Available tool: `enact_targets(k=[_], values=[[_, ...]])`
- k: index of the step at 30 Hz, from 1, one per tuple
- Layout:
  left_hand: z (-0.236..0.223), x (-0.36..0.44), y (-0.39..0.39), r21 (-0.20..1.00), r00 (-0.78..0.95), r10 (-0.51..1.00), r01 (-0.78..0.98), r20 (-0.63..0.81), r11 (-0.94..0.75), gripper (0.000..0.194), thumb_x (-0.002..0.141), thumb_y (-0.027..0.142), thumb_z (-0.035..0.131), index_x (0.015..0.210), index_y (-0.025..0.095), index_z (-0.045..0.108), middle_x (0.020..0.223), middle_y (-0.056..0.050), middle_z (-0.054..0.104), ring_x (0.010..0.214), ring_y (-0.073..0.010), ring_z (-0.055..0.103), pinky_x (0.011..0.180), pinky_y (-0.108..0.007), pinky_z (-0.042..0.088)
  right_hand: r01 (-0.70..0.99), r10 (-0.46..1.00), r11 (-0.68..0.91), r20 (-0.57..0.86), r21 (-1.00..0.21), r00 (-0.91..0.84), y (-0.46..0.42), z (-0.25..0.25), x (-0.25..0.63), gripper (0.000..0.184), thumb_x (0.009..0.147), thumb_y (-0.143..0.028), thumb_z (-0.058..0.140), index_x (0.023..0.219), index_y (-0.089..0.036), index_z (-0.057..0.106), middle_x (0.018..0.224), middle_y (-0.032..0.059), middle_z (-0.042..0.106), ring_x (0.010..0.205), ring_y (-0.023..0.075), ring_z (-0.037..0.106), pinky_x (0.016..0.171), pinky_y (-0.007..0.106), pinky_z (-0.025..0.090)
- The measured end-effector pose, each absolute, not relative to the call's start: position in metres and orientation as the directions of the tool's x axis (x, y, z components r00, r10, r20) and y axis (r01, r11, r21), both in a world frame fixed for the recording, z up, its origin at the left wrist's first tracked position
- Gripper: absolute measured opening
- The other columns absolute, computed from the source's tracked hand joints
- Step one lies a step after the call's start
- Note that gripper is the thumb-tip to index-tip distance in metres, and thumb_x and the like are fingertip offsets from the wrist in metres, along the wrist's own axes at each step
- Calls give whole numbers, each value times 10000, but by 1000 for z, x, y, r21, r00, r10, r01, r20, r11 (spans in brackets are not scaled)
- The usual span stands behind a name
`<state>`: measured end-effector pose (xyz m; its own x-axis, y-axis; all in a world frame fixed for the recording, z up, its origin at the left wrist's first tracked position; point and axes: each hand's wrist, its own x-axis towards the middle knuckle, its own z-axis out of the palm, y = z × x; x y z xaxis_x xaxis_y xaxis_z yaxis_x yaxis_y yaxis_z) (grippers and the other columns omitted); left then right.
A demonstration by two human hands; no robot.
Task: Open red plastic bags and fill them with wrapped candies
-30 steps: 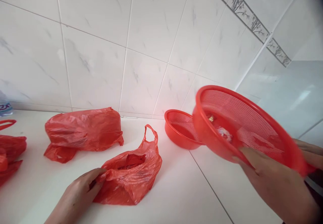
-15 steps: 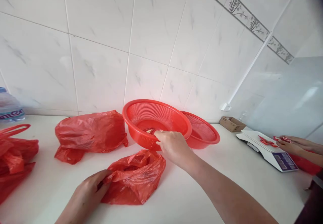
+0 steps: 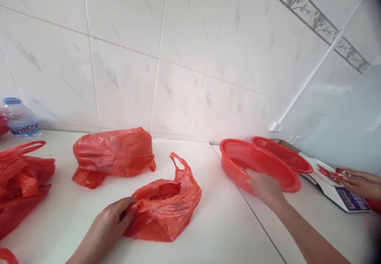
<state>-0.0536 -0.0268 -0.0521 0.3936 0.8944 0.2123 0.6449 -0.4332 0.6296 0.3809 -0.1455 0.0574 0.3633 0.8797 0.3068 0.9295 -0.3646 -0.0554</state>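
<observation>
My left hand (image 3: 114, 220) pinches the near left edge of a red plastic bag (image 3: 166, 220). The bag's mouth gapes upward, with dark red packets (image 3: 166, 190) showing inside and one handle loop standing up. Over to the right, my right hand (image 3: 264, 186) grips the near rim of a red plastic colander (image 3: 238, 173), fingers over the edge. That hand and colander are somewhat blurred. Behind it, a second red colander (image 3: 282, 153) tilts close against the first. What lies inside the gripped colander is hidden.
A full red bag (image 3: 114, 153) lies by the tiled wall, another red bag (image 3: 29, 176) at the left, near a water bottle (image 3: 22, 119). At the right, another person's hands (image 3: 357, 182) hold small red packets over a white scale (image 3: 327, 188). A cardboard box (image 3: 290, 146) stands behind.
My right hand has moved the colanders to the right, away from the bags. The bag's handle now stands up and its mouth is wider. My left hand keeps its hold.
</observation>
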Motion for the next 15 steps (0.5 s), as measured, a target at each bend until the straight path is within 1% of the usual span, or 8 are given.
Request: enact_targets(k=[3, 5, 8, 10, 12, 13, 14, 15], values=[[-51, -54, -30, 631, 343, 899, 642, 273, -437, 192, 802, 277, 483, 895, 258, 651, 861, 8, 722, 753, -190, 669, 640, -220, 503, 920, 890, -385, 297, 80, 347, -184, 36, 397, 308, 852, -248, 381, 1026, -210, 632, 635, 58, 636, 558, 226, 596, 445, 283, 302], [-49, -56, -32, 588, 327, 867, 640, 375, -495, 213, 767, 222, 487, 905, 256, 645, 861, 7, 713, 775, -193, 666, 653, -226, 508, 910, 886, -397, 310, 121, 345, -207, 18, 410, 335, 881, -303, 353, 1065, -219, 619, 716, 91, 678, 599, 248, 638, 441, 307, 363], [-41, -57, -37, 427, 377, 712, 603, 592, -674, 249, 749, 129, 456, 892, 236, 630, 792, -8, 679, 755, -187, 643, 670, -248, 500, 906, 872, -412, 331, 102, 359, -227, 2, 420, 338, 851, -413, 434, 1074, -223, 605, 949, 141, 700, 715, 288, 680, 476, 356, 456], [-32, -56, -42, 289, 450, 562, 542, 694, -789, 257, 782, 82, 431, 893, 223, 615, 750, -16, 648, 717, -174, 606, 701, -275, 489, 923, 867, -373, 390, 95, 310, -228, 4, 408, 444, 782, -510, 531, 1125, -231, 574, 1078, 156, 666, 839, 322, 673, 529, 384, 498], [-21, -53, -49, 168, 518, 420, 464, 745, -870, 246, 819, 65, 436, 921, 214, 604, 739, -21, 629, 680, -162, 564, 730, -308, 482, 947, 839, -304, 500, 104, 215, -223, 19, 374, 552, 746, -559, 568, 1202, -251, 525, 1134, 149, 640, 938, 346, 643, 614, 418, 520], [-16, -51, -53, 122, 551, 363, 424, 752, -897, 234, 832, 65, 447, 940, 206, 600, 747, -27, 625, 680, -161, 552, 745, -324, 481, 949, 804, -299, 560, 95, 198, -219, 30, 351, 527, 775, -541, 554, 1220, -264, 507, 1143, 134, 637, 957, 345, 637, 687, 440, 527], [-11, -49, -57, 85, 585, 313, 384, 748, -919, 223, 842, 66, 457, 957, 195, 597, 770, -38, 628, 700, -163, 551, 763, -339, 482, 960, 758, -269, 632, 74, 164, -215, 41, 324, 455, 812, -497, 535, 1206, -269, 513, 1128, 127, 646, 962, 338, 637, 748, 451, 520], [-7, -46, -62, 54, 620, 271, 346, 736, -937, 217, 850, 64, 460, 970, 181, 596, 802, -52, 635, 735, -169, 557, 783, -352, 484, 986, 743, -157, 665, 62, 77, -209, 51, 296, 360, 842, -443, 520, 1162, -279, 534, 1073, 107, 669, 919, 311, 654, 763, 428, 522]])
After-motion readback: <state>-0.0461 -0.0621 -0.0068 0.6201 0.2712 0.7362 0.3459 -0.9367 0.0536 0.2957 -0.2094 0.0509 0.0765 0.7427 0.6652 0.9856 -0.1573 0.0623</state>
